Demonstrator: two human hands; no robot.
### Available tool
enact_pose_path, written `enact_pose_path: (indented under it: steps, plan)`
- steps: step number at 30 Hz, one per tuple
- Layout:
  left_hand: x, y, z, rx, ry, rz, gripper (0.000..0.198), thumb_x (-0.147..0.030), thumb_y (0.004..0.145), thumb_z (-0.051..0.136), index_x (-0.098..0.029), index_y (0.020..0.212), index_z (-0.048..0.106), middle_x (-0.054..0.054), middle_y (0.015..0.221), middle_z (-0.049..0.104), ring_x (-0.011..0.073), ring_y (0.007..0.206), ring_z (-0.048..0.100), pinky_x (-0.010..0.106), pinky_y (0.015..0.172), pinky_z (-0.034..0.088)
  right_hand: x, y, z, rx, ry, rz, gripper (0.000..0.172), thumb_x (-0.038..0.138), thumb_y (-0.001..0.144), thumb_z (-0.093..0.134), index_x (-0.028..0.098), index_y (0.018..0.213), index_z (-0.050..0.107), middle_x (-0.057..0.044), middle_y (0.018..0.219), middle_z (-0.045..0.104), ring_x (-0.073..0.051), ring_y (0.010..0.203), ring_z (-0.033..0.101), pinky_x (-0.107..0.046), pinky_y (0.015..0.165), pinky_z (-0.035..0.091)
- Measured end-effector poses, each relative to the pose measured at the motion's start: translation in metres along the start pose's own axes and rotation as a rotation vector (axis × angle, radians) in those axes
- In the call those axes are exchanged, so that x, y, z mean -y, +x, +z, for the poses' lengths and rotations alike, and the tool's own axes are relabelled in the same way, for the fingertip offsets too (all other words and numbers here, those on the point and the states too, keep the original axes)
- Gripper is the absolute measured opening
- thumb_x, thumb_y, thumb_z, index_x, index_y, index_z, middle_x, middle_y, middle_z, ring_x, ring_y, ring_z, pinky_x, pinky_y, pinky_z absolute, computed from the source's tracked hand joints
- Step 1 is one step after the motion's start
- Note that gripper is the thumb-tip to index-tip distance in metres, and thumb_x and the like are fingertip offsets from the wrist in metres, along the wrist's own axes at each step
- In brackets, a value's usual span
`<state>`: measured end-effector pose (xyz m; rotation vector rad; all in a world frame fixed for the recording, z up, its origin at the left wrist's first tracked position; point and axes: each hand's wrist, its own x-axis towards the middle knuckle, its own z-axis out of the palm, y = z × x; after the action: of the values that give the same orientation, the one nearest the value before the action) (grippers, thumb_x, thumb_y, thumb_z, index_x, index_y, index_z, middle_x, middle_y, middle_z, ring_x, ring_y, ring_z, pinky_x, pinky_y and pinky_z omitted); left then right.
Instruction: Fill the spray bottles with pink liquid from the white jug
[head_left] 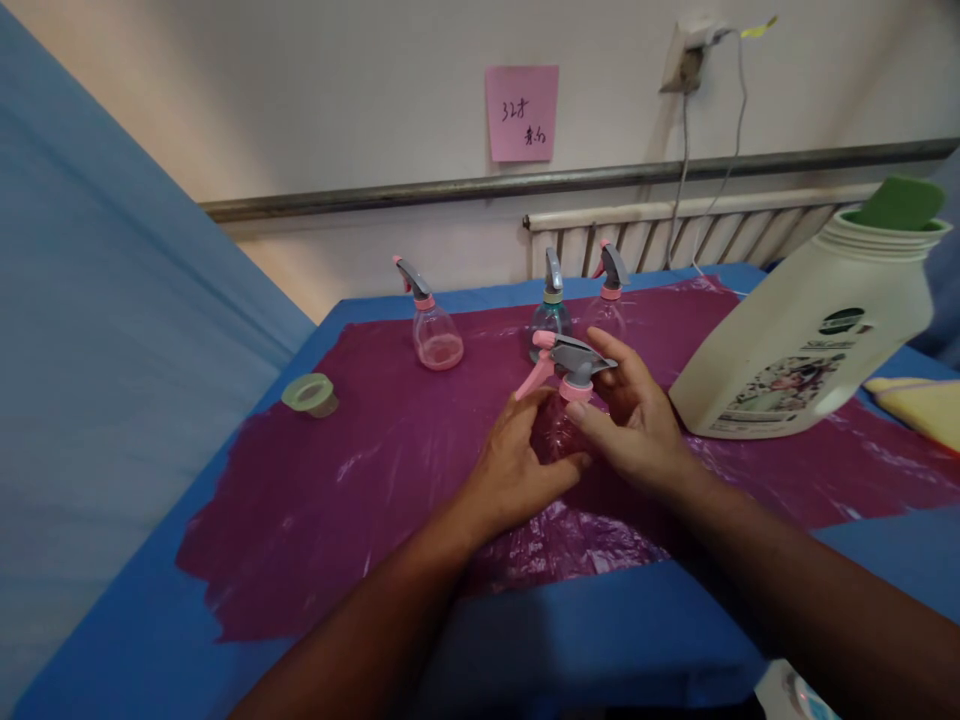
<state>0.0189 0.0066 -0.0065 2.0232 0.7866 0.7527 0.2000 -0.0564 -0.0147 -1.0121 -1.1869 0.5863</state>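
Observation:
A small clear spray bottle [561, 425] with a grey and pink trigger head [571, 362] stands on the purple plastic sheet [360, 470] at the table's middle. My left hand [517, 470] wraps round the bottle's body from the left. From the right, my right hand [637, 425] closes its fingers on the neck and the trigger head. The bottle body is mostly hidden between my hands.
Three more spray bottles stand at the back: a pink one [433, 325] and two others [551, 300] [611, 290]. A large white jug [814, 335] with green stuff at its mouth stands right. A green cap [310, 393] lies left; a yellow cloth [926, 405] far right.

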Motion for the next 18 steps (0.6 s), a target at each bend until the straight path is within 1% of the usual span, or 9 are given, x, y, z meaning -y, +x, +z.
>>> enact_pose_path:
  steps: [1, 3, 6, 9, 12, 13, 16, 18]
  plan:
    - [0.0, 0.0, 0.0, -0.013, 0.002, -0.004, 0.075, -0.037, 0.084, 0.097, -0.031, 0.152, 0.065, 0.012, 0.155, 0.069, 0.0396, 0.145, 0.067, 0.063, 0.126, 0.055, -0.001, 0.001, 0.001, -0.023, -0.01, -0.003, 0.081, 0.035, 0.097, 0.089, 0.036, 0.168, 0.051, -0.01, 0.154, 0.074, -0.026, 0.138, 0.075, -0.052, 0.122, 0.062]
    - [-0.002, -0.001, 0.001, -0.017, 0.006, -0.005, 0.072, -0.038, 0.085, 0.096, -0.031, 0.15, 0.065, 0.01, 0.149, 0.07, 0.0369, 0.138, 0.07, 0.06, 0.121, 0.058, -0.002, 0.003, 0.001, -0.071, -0.023, -0.039, 0.077, 0.035, 0.093, 0.094, 0.034, 0.16, 0.058, -0.009, 0.154, 0.075, -0.025, 0.134, 0.077, -0.05, 0.12, 0.063]
    - [-0.005, 0.0, 0.0, 0.004, 0.021, 0.01, 0.068, -0.037, 0.086, 0.093, -0.031, 0.148, 0.066, 0.008, 0.139, 0.071, 0.0333, 0.13, 0.072, 0.055, 0.115, 0.061, 0.003, 0.008, 0.0, -0.13, -0.007, -0.13, 0.064, 0.033, 0.094, 0.092, 0.034, 0.153, 0.065, -0.008, 0.151, 0.077, -0.023, 0.13, 0.079, -0.046, 0.118, 0.064]
    - [-0.007, 0.001, -0.001, -0.005, 0.028, 0.035, 0.068, -0.034, 0.085, 0.092, -0.029, 0.148, 0.065, 0.008, 0.14, 0.07, 0.0329, 0.132, 0.071, 0.054, 0.119, 0.058, 0.016, 0.011, -0.005, -0.216, -0.017, -0.2, 0.055, 0.033, 0.095, 0.09, 0.033, 0.147, 0.069, -0.007, 0.138, 0.082, -0.023, 0.12, 0.082, -0.045, 0.111, 0.067]
    - [-0.005, 0.001, 0.0, -0.012, 0.034, 0.038, 0.07, -0.033, 0.085, 0.092, -0.029, 0.149, 0.065, 0.008, 0.144, 0.069, 0.0332, 0.135, 0.07, 0.054, 0.122, 0.057, 0.034, 0.015, -0.014, -0.341, -0.034, -0.231, 0.042, 0.038, 0.092, 0.092, 0.03, 0.131, 0.076, -0.005, 0.118, 0.086, -0.024, 0.106, 0.084, -0.045, 0.103, 0.07]
    - [-0.005, 0.001, 0.0, -0.011, 0.04, 0.036, 0.071, -0.033, 0.085, 0.092, -0.03, 0.149, 0.064, 0.008, 0.145, 0.069, 0.0334, 0.136, 0.069, 0.054, 0.123, 0.057, 0.041, 0.017, -0.017, -0.384, -0.025, -0.239, 0.038, 0.04, 0.091, 0.093, 0.03, 0.125, 0.077, -0.004, 0.114, 0.085, -0.023, 0.102, 0.083, -0.045, 0.099, 0.071]
    - [0.0, -0.001, 0.001, 0.0, 0.05, 0.036, 0.075, -0.036, 0.086, 0.093, -0.031, 0.155, 0.061, 0.009, 0.151, 0.068, 0.0351, 0.142, 0.068, 0.057, 0.126, 0.055, 0.068, 0.024, -0.021, -0.484, -0.002, -0.336, 0.03, 0.039, 0.089, 0.094, 0.032, 0.115, 0.082, -0.002, 0.111, 0.083, -0.022, 0.092, 0.08, -0.042, 0.084, 0.071]
    - [0.004, -0.002, 0.003, 0.01, 0.032, 0.037, 0.08, -0.042, 0.088, 0.093, -0.03, 0.159, 0.059, 0.011, 0.157, 0.065, 0.0367, 0.148, 0.065, 0.059, 0.13, 0.052, 0.088, 0.029, -0.018, -0.501, -0.021, -0.417, 0.028, 0.034, 0.086, 0.096, 0.033, 0.111, 0.085, -0.001, 0.113, 0.082, -0.021, 0.09, 0.078, -0.041, 0.082, 0.069]
